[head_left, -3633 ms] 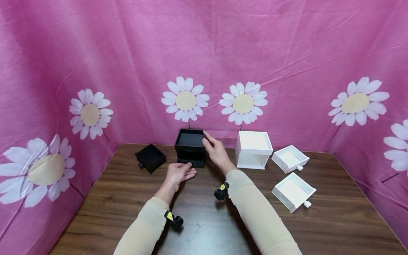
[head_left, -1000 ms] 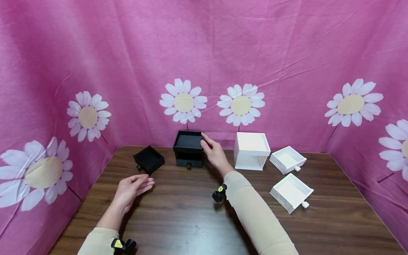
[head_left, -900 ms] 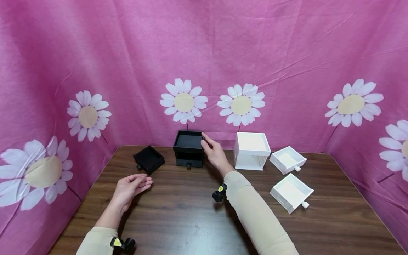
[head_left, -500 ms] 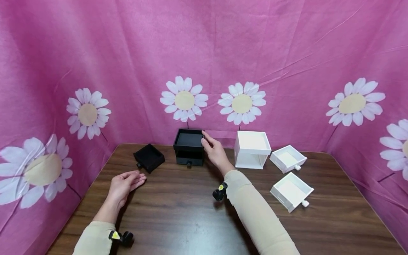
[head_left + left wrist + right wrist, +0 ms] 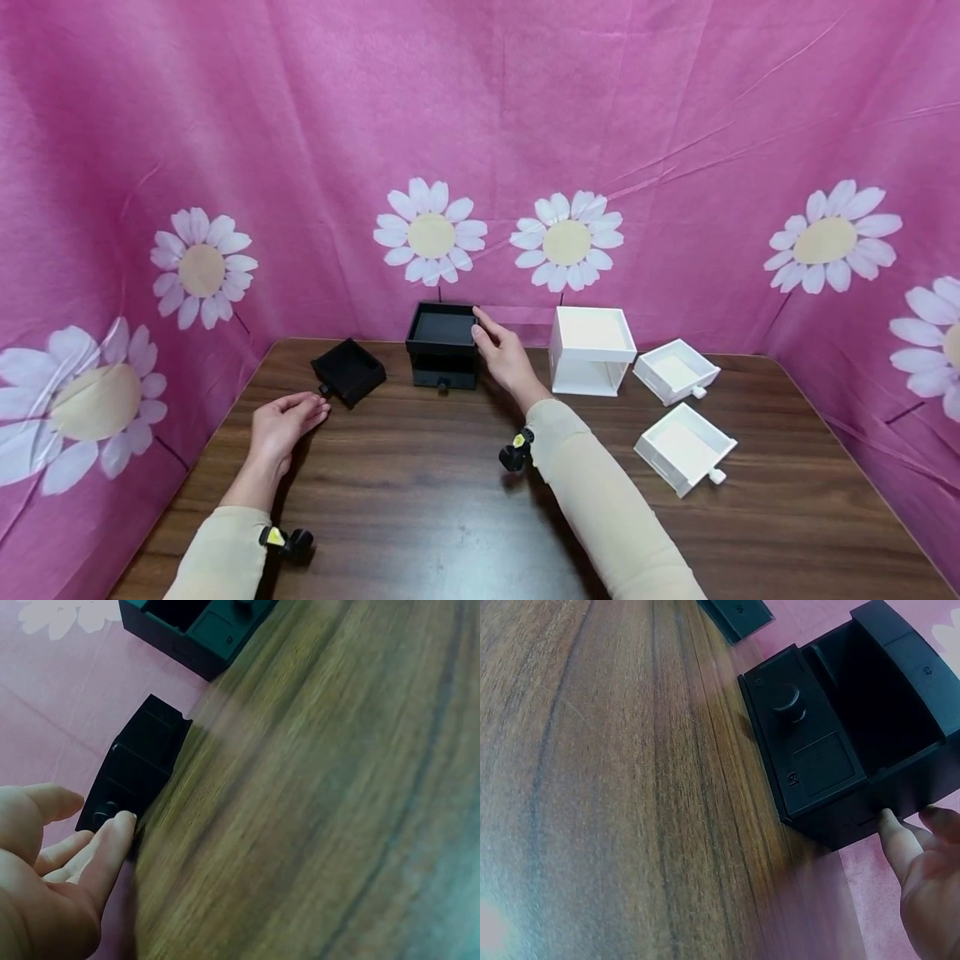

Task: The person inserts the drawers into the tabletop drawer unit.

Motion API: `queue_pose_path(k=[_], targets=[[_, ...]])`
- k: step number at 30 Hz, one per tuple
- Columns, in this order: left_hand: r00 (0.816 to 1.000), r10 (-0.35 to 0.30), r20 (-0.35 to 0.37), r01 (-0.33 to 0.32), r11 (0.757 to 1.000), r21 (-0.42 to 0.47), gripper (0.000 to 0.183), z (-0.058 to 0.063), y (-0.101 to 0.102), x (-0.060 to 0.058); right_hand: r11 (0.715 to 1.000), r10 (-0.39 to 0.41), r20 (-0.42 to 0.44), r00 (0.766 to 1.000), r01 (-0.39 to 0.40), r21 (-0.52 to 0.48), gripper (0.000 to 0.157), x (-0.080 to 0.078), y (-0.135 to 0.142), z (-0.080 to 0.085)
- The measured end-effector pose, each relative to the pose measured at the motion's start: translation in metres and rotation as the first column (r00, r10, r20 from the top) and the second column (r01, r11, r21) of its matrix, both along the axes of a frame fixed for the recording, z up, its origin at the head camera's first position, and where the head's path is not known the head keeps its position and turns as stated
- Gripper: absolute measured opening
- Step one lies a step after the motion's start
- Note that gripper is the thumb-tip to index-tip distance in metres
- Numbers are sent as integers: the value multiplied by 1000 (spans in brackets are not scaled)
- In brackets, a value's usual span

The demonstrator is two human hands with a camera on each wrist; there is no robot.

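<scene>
A small black drawer cabinet [image 5: 442, 346] stands at the back of the table, its lower drawer [image 5: 806, 742] in place with the knob facing front and the upper slot vacant. My right hand [image 5: 507, 358] rests its fingertips against the cabinet's right side, as the right wrist view also shows. To the left lies a loose black drawer [image 5: 348, 372], turned at an angle, its small knob [image 5: 109, 810] toward the near left. My left hand [image 5: 285, 429] is at this knob, with thumb and fingers parted around it in the left wrist view and not closed on it.
A white cabinet frame [image 5: 592, 350] with a vacant front stands right of the black one. Two white drawers [image 5: 677, 369] with knobs lie further right, one nearer to me. A pink flowered curtain [image 5: 480, 125] hangs behind the wooden table [image 5: 450, 517].
My left hand has left the front of the black cabinet's lower drawer and moved left, then forward to the loose black drawer's knob. My right hand stays at the cabinet's side.
</scene>
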State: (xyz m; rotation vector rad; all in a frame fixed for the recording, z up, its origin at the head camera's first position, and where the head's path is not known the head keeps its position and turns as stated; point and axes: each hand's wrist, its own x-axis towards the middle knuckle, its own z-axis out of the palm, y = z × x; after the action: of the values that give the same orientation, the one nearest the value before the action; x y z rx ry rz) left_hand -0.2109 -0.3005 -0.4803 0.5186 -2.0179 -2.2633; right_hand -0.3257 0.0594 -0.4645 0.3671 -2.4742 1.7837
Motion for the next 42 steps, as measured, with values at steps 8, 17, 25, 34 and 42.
queue_pose_path(k=[8, 17, 25, 34, 42], targets=[[1000, 9, 30, -9, 1000, -4, 41, 1, 0, -6, 1000, 7, 22, 1000, -6, -9, 49, 0, 0, -1], [1000, 14, 23, -13, 1000, -8, 47, -2, -1, -17, 999, 11, 27, 1000, -10, -31, 48, 1, 0, 0], [1000, 7, 9, -6, 999, -48, 47, -3, 1, -24, 999, 18, 39, 999, -17, -29, 48, 1, 0, 1], [1000, -22, 22, 24, 995, -100, 49, 0, 4, -28, 999, 22, 35, 999, -20, -35, 49, 0, 1, -2], [1000, -7, 26, 11, 987, -158, 44, -1, 6, -26, 1000, 11, 30, 999, -10, -15, 49, 1, 1, 1]])
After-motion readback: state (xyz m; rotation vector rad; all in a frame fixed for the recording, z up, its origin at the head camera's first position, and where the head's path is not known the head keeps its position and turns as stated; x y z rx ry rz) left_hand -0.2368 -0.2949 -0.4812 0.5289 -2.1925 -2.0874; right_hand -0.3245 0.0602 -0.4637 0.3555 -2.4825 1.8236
